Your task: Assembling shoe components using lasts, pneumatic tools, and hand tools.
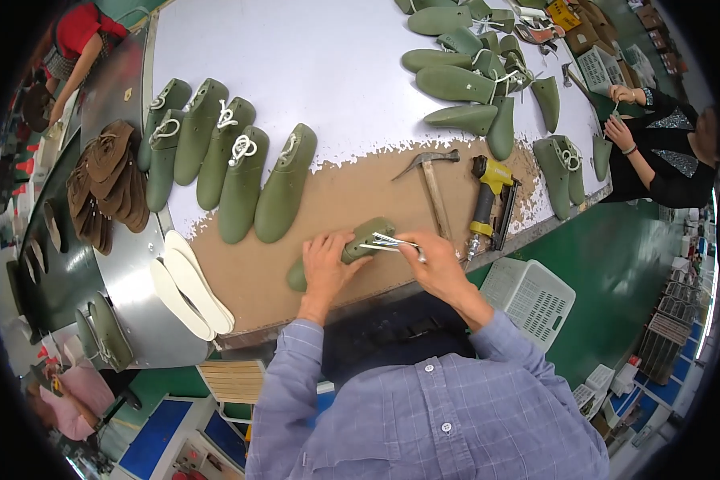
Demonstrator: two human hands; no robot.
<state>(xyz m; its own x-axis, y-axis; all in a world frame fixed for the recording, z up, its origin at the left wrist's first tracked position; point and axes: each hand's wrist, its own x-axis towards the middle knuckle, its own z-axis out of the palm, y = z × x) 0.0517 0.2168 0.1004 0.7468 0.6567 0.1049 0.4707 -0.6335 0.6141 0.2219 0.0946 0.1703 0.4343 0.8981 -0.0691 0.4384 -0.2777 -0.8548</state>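
Note:
A green shoe last (370, 237) lies near the table's front edge, its toe pointing left toward me. My left hand (328, 262) is closed over its middle and presses it to the brown board. In my right hand (436, 264) is a slim silver tool (387, 242) with two narrow prongs, a little apart, that reach over the last's heel end. The fingers hide its handle, so its exact kind does not show. A hammer (433, 186) and a yellow and black nail gun (489, 200) lie just beyond my right hand.
Green lasts with white cords (242, 184) stand to the left, and more lasts (454, 83) lie at the far right. Cream insoles (190, 284) and brown leather pieces (108, 180) are at left. A white crate (528, 300) stands below the table. Another person (656, 144) works at right.

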